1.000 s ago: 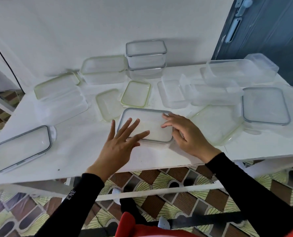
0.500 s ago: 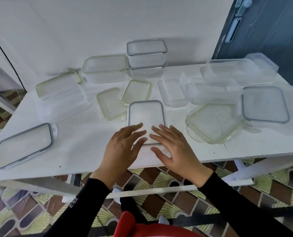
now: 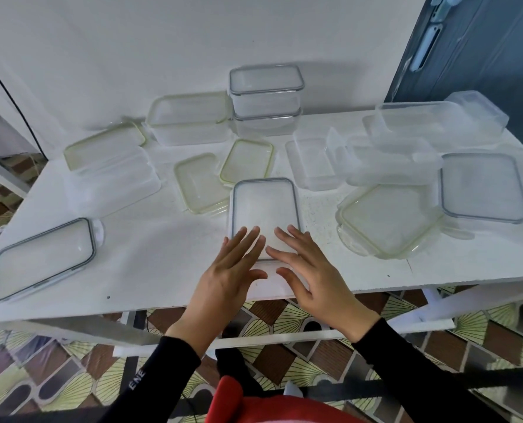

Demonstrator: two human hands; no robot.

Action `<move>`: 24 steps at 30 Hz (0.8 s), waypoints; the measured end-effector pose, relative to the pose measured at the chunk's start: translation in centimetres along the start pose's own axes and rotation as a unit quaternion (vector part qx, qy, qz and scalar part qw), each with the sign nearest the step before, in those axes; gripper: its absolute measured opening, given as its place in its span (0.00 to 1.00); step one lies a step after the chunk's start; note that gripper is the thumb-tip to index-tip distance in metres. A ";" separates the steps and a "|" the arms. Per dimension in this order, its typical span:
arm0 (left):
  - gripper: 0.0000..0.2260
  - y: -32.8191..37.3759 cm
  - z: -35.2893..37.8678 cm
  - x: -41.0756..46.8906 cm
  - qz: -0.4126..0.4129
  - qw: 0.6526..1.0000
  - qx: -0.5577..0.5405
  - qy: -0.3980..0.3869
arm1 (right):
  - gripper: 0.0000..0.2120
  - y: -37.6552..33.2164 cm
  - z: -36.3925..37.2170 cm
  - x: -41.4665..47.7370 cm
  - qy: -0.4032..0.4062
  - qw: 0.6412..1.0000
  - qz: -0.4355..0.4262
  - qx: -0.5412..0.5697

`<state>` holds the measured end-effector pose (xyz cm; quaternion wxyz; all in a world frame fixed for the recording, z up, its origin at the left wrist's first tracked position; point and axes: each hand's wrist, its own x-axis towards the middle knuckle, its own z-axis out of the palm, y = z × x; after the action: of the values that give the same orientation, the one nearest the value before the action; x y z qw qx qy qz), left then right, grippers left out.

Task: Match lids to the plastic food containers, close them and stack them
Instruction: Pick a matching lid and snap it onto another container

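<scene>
Squarely at the front edge of the bench, the person's left grip and right grip, fingers spread flat, rest on the near end of a grey-rimmed lid.

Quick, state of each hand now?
Left hand: open, straight fingers on the near end of the grey-rimmed lid.
Right hand: open, fingers flat on the same lid.

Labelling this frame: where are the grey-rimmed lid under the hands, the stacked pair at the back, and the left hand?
grey-rimmed lid (image 3: 264,209): head view, panel centre.
stacked pair (image 3: 266,83): head view, top lid's centre.
left hand (image 3: 226,276): head view, back of hand.
</scene>
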<state>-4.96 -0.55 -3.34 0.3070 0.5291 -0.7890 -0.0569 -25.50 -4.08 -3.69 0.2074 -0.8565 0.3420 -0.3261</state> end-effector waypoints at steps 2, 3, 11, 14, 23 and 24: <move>0.24 0.1 0.4 -0.2 0.006 1.000 0.009 0.017 | 0.18 0.0 0.6 -0.1 0.018 1.000 -0.006 -0.010; 0.23 0.2 0.5 -0.3 0.009 1.000 0.016 0.022 | 0.17 0.1 0.8 -0.2 0.024 1.000 -0.009 -0.014; 0.21 0.6 0.9 -0.3 0.007 0.999 0.026 0.043 | 0.16 0.6 1.6 -0.2 0.054 0.997 -0.027 -0.045; 0.21 0.6 0.9 -0.2 0.008 0.999 0.013 0.040 | 0.16 0.7 1.6 -0.2 0.060 0.996 -0.035 -0.052; 0.21 -3.0 -2.8 -1.0 -0.061 0.996 0.054 0.045 | 0.17 3.1 -4.7 3.3 0.090 0.993 0.067 0.043; 0.18 -2.8 -3.1 -1.4 -0.115 0.989 0.037 0.084 | 0.23 3.4 -5.1 3.5 0.060 0.987 0.124 0.086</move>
<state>-0.68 0.18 -2.63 0.3434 0.6304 -0.6960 -0.0177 -28.74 -9.59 -0.63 0.2978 -0.7654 0.4283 -0.3770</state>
